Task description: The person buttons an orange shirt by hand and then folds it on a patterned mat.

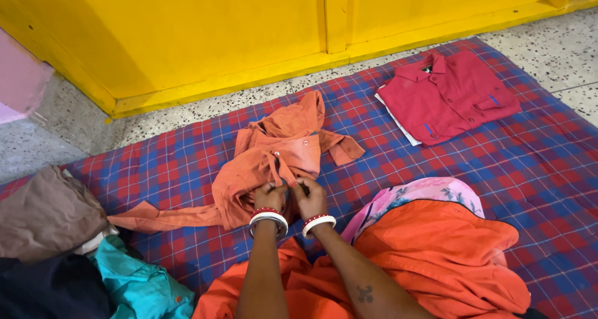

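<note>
A crumpled orange shirt (pixel 274 157) lies on the red-and-blue checked mat (pixel 536 169) in front of me. My left hand (pixel 270 196) and my right hand (pixel 309 197) are side by side at the shirt's near edge, both pinching its fabric with closed fingers. One sleeve stretches out to the left, another points right. Each wrist carries red and white bangles. Orange cloth (pixel 448 257) covers my lap below the arms.
A folded dark red shirt (pixel 448 95) lies on the mat at the far right. Brown (pixel 47 213), teal (pixel 137 285) and dark clothes are heaped at the left. A yellow door (pixel 218 32) and speckled floor (pixel 560 45) border the mat.
</note>
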